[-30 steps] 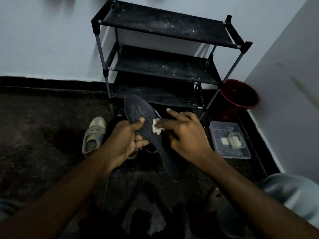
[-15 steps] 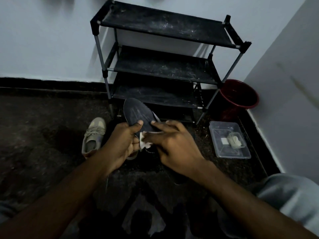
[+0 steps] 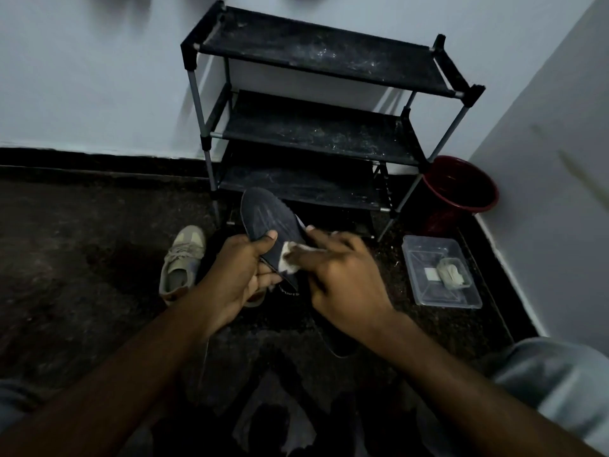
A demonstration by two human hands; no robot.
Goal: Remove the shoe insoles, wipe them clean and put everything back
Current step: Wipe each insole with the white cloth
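Note:
A dark insole point(image 3: 268, 219) is held up in front of me, toe end pointing away. My left hand point(image 3: 235, 275) grips its left edge, thumb on top. My right hand point(image 3: 342, 275) presses a small white wipe point(image 3: 290, 260) onto the insole's middle; the hand is blurred. The insole's heel end is hidden behind my right hand. A beige sneaker point(image 3: 181, 262) lies on the floor left of my left hand.
A black three-tier shoe rack point(image 3: 316, 130) stands against the wall behind the insole. A dark red bucket point(image 3: 461, 192) sits in the corner. A clear plastic box point(image 3: 441, 272) with small items lies on the floor at right. A patterned mat point(image 3: 263, 407) lies below my arms.
My right hand has slid the wipe along the insole, first toward my left hand and down, then slightly back. My left hand keeps the same grip.

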